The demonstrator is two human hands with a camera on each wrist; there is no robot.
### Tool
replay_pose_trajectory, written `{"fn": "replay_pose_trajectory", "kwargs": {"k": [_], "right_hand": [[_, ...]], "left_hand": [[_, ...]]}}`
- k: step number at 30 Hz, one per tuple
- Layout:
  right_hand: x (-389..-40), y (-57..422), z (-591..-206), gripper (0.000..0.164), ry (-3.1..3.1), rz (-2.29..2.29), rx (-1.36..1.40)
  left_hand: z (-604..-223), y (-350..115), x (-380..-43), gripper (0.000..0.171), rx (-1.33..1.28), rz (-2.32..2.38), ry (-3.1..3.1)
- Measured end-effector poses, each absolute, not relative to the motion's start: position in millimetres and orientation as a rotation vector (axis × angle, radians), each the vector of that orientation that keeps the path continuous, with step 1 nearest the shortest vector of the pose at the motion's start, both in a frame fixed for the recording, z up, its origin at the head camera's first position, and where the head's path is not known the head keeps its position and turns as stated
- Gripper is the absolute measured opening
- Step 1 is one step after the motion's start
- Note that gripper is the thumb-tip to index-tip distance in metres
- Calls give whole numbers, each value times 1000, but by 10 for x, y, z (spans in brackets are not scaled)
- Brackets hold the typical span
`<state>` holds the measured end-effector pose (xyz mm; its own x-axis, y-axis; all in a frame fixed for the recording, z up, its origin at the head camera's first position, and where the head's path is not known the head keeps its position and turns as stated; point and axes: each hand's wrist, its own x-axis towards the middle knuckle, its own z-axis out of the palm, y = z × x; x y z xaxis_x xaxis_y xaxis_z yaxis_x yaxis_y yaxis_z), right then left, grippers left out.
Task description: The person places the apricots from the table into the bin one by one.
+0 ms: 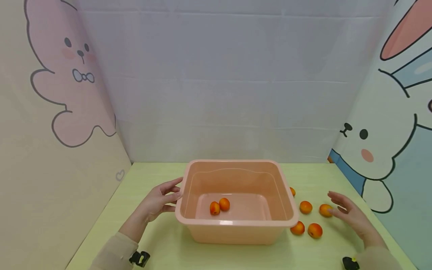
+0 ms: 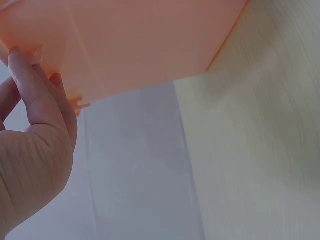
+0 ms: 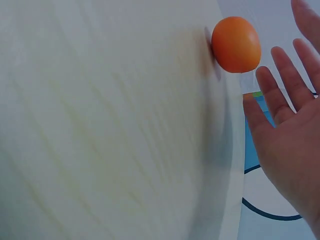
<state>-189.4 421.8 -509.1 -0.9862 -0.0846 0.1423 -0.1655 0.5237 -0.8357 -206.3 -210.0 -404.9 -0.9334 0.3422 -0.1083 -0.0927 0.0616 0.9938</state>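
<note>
A peach-coloured plastic basin (image 1: pixel 236 222) sits in the middle of the table with two small orange-red fruits (image 1: pixel 224 204) on its floor. At its left side my left hand (image 1: pixel 162 199) holds the rim with thumb and fingers. The left wrist view has those fingertips right at the lip of the basin's outer wall (image 2: pixel 150 45). My right hand (image 1: pixel 352 217) hovers over the right side of the table, fingers spread and lightly bent beside one orange fruit (image 1: pixel 325 210). In the right wrist view a gap shows between this fruit (image 3: pixel 236 45) and the fingers.
More orange fruits lie right of the basin: one in the open (image 1: pixel 305 207), two nearer the front (image 1: pixel 315 230) (image 1: pixel 297 228), and one partly hidden by the rim (image 1: pixel 292 191). A pale wall (image 1: pixel 216 93) stands behind the table (image 1: pixel 152 243), with cartoon-printed panels on both sides.
</note>
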Motion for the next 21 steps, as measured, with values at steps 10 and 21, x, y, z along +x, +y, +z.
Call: {"fn": "replay_pose_trajectory", "kwargs": {"k": [10, 21], "right_hand": [[-1910, 4245, -5192, 68, -2824, 1365, 95], [-1923, 4243, -5233, 67, -2864, 1384, 82]], "left_hand": [[-4048, -2099, -2065, 67, 243, 1937, 2041], [-4049, -2099, -2066, 67, 237, 1938, 2037]]}}
